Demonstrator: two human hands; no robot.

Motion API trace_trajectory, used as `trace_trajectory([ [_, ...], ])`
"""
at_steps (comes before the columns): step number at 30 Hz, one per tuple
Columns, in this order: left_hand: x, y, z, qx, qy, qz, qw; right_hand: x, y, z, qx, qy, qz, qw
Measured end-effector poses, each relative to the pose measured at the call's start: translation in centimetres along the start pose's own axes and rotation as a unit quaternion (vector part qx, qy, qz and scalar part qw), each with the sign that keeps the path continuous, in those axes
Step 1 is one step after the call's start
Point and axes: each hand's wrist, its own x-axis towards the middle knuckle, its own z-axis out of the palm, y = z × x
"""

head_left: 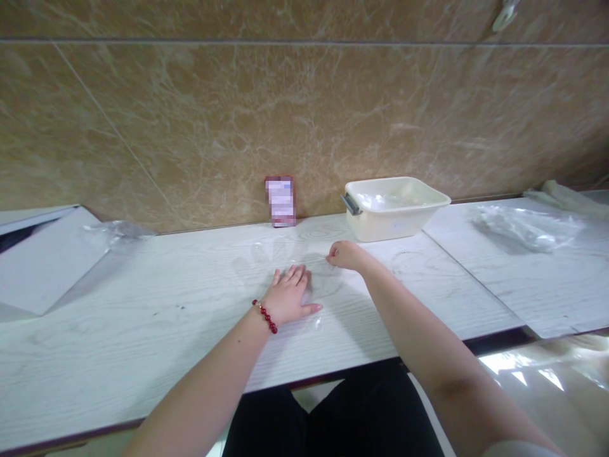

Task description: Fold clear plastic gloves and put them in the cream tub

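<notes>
My left hand (288, 296), with a red bead bracelet at the wrist, lies flat with its fingers spread on a thin clear plastic sheet or bag (318, 322) on the white wood-grain table (118, 343). To its right, my right hand (343, 255) is pinched just above the tabletop. Between its fingertips is what looks like an edge of the clear plastic. The plastic's outline is hard to make out against the white surface.
A cream plastic bin (392, 222) with a grey handle holds clear plastic. Crumpled clear bags (528, 225) lie at the right. A white box (52, 263) and a plastic bag (121, 231) are at the left. A blurred red-edged card (282, 202) leans on the wall.
</notes>
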Motion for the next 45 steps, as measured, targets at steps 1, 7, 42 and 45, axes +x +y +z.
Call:
trace_trajectory([
  [1, 0.0, 0.0, 0.0, -0.004, -0.005, 0.005, 1.0, -0.1, -0.1, -0.1, 0.003, -0.001, 0.002, 1.0],
  [7, 0.5, -0.6, -1.2, -0.056, 0.154, -0.032, 0.986, -1.2, -1.1, -0.8, 0.04, -0.006, -0.011, 0.999],
  [42, 2.2, -0.7, -1.1, -0.745, 0.146, -0.165, 0.63, -4.2, -4.6, -0.8, 0.101, 0.132, -0.248, 0.954],
  [45, 2.0, -0.9, -1.1, -0.704, 0.141, -0.191, 0.669, -3.9, -4.0, -0.9, 0.1, 0.151, -0.25, 0.951],
])
